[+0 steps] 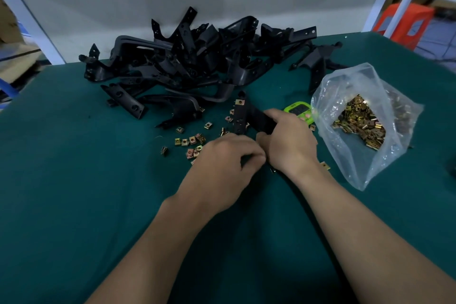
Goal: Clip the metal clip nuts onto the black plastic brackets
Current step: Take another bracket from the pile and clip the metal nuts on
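One bracket [243, 116] in right hand's [288, 140] grip, one nut [238, 102] on its tip; left hand [222, 163] curled at near end, hold hidden. About fifteen loose nuts [190, 140] left, bag [360, 96] right, pile [192, 57] behind; near table [74, 192] open.

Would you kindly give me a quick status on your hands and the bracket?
Right hand grips bracket. Left hand curled at its near end, contents hidden. One clip nut on far tip. Loose clip nuts alongside.

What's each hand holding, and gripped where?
The right hand grips the black bracket by its side arm; the left hand pinches its near end; anything else in that pinch is hidden.
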{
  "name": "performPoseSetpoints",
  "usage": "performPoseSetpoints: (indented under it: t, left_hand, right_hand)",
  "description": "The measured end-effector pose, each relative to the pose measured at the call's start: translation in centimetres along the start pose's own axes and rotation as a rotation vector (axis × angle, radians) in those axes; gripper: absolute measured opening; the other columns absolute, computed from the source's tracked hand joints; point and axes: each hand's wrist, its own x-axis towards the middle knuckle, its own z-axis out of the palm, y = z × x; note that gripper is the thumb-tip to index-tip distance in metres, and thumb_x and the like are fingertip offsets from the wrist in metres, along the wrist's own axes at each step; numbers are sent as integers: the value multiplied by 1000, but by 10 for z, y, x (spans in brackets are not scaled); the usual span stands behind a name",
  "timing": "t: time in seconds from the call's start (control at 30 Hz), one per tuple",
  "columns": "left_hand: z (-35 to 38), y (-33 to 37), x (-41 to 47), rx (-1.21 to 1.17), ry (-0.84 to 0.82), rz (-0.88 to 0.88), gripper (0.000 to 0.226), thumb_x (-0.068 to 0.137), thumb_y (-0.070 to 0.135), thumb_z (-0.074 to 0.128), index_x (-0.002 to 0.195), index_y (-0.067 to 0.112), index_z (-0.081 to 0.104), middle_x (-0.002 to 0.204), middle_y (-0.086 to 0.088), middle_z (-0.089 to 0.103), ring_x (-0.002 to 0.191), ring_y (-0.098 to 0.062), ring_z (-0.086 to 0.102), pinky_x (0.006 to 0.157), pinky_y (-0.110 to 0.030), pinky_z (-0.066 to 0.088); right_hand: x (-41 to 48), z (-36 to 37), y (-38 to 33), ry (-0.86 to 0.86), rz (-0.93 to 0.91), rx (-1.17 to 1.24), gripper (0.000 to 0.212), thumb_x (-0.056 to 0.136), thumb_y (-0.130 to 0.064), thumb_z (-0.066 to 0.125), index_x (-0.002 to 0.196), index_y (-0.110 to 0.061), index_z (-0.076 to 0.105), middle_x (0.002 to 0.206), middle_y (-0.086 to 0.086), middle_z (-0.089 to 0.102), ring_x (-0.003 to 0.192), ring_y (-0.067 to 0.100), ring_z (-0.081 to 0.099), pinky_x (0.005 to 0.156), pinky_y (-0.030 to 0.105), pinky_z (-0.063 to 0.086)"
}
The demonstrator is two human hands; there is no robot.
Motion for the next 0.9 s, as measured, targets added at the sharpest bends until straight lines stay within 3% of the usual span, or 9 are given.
performPoseSetpoints:
  t: [0.1, 0.27, 0.37, 0.43, 0.53, 0.67, 0.77, 0.9]
  left_hand:
    - [9, 0, -2, -117, 272, -83, 11, 96, 28, 65, 96, 25, 76, 84, 18, 71, 74, 1, 65, 69, -15, 51]
    - [-6, -23, 2, -260, 547, -375, 15, 97, 30, 64, 98, 41, 73, 80, 21, 74, 73, -4, 72, 71, -29, 62]
    - [-16, -33, 4, -312, 556, -520, 21, 90, 27, 70, 92, 47, 75, 76, 18, 75, 69, -6, 71, 62, -15, 55]
    - [-19, -35, 6, -348, 546, -511, 21, 87, 21, 76, 88, 42, 78, 76, 17, 76, 71, -2, 71, 61, -9, 51]
    - [-17, -31, 8, -540, 528, -500, 15, 89, 15, 79, 95, 29, 77, 76, 6, 78, 71, -11, 75, 63, -18, 58]
    - [-14, -26, 8, -623, 487, -520, 7, 87, 20, 82, 84, 17, 76, 70, -3, 76, 64, -17, 75, 57, -22, 58]
    - [-14, -28, 9, -555, 467, -535, 28, 87, 31, 81, 63, 19, 73, 60, -4, 72, 49, -15, 67, 48, -20, 52]
    - [-14, -31, 11, -600, 383, -508, 28, 92, 20, 76, 65, 17, 76, 59, -5, 70, 50, -15, 64, 48, -22, 52]
  right_hand:
    - [2, 0, 1, 17, 15, -5, 22, 80, -26, 67, 102, -32, 66, 74, -11, 61, 76, 26, 57, 60, 31, 34]
    - [2, -2, 3, 19, 29, 23, 22, 83, -26, 68, 102, -35, 66, 72, -17, 60, 68, 16, 56, 51, 23, 31]
    - [-1, -2, 0, 3, 2, -3, 26, 83, -26, 69, 105, -38, 66, 73, -17, 61, 66, 12, 55, 51, 22, 30]
    - [-3, -3, -3, -25, -30, -16, 33, 83, -25, 70, 111, -40, 67, 79, -14, 66, 76, 20, 61, 57, 27, 42]
    - [-7, -4, -7, -63, -59, -35, 40, 83, -23, 69, 118, -41, 66, 89, -9, 71, 86, 25, 66, 75, 38, 56]
    - [-8, -3, -8, -54, -80, -50, 42, 80, -21, 69, 116, -42, 67, 89, -10, 71, 85, 24, 65, 71, 34, 53]
    - [-8, -3, -8, -61, -77, -23, 43, 79, -22, 70, 116, -44, 67, 89, -12, 71, 84, 22, 66, 71, 33, 54]
    - [-8, -4, -10, -45, -111, 13, 45, 77, -21, 71, 114, -45, 66, 86, -13, 71, 82, 20, 65, 72, 34, 55]
